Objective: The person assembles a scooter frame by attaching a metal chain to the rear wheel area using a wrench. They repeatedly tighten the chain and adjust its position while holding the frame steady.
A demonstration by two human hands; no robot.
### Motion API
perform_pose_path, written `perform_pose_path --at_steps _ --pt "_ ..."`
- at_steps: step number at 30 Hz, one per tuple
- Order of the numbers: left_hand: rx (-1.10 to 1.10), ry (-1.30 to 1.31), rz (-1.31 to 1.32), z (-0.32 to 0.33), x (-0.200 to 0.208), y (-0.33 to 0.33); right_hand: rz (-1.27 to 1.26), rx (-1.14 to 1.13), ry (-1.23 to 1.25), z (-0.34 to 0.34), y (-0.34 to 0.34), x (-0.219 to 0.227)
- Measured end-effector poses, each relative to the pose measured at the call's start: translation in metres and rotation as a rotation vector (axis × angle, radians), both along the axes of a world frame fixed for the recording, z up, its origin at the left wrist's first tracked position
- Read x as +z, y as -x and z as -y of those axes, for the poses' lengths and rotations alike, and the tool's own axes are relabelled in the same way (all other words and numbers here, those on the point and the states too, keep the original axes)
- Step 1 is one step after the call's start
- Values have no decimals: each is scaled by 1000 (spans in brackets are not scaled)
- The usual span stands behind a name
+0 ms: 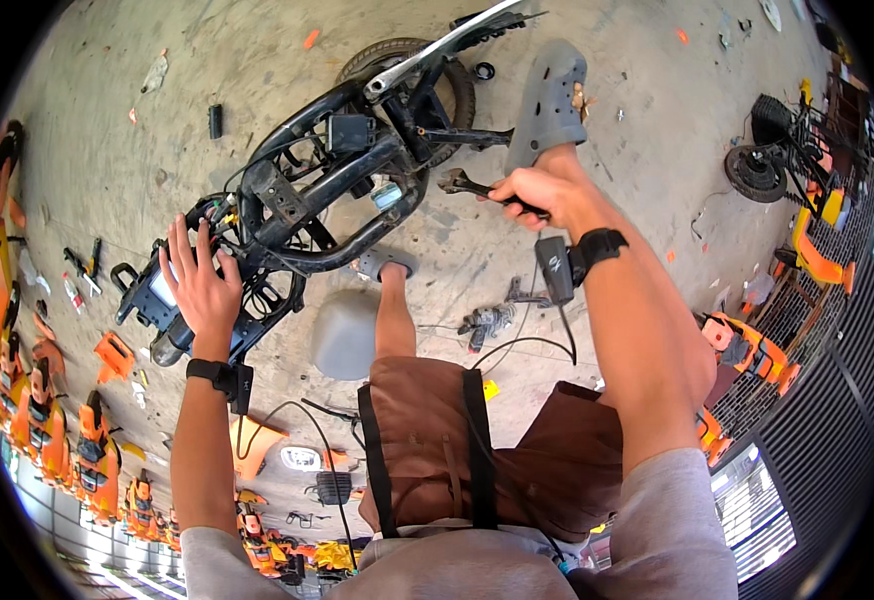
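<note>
A stripped black motorbike frame [342,190] lies on the concrete floor, its wheel [457,105] at the far end. My left hand [202,290] is open, fingers spread, lying over the black boxy end part [162,300] at the frame's left end; its palm hides part of that piece. Loose cables and a metal bracket [279,192] sit just right of those fingers. My right hand [537,195] is closed around the dark handle of a wrench [462,184]. The wrench's jaw points left, toward the frame, and appears apart from it.
My grey clog [549,105] stands beside the wheel. A grey rounded cover [345,335] and a power tool [487,322] lie near my legs. Orange scooters [97,460] line the left side. Another partly stripped vehicle [797,160] stands at right. Scattered small parts dot the floor.
</note>
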State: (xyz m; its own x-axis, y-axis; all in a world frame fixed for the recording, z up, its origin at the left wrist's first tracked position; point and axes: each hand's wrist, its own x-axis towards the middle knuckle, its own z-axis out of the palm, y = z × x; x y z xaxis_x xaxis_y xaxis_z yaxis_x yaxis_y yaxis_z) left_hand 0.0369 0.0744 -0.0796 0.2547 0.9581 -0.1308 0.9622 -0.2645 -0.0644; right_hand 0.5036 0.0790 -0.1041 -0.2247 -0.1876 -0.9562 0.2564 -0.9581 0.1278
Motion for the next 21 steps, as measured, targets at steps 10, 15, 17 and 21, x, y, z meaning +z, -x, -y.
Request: perform_pose_path --at_steps 10,15,17,21 --pt "6 11 -3 2 -2 4 -110 -3 -23 -37 7 -15" --pt "12 19 0 0 -1 1 -179 31 91 -66 3 -23" --pt "3 10 -2 0 -2 3 -188 97 94 -75 3 -26" --pt "19 12 13 -1 -1 1 -145 215 53 -95 2 -14"
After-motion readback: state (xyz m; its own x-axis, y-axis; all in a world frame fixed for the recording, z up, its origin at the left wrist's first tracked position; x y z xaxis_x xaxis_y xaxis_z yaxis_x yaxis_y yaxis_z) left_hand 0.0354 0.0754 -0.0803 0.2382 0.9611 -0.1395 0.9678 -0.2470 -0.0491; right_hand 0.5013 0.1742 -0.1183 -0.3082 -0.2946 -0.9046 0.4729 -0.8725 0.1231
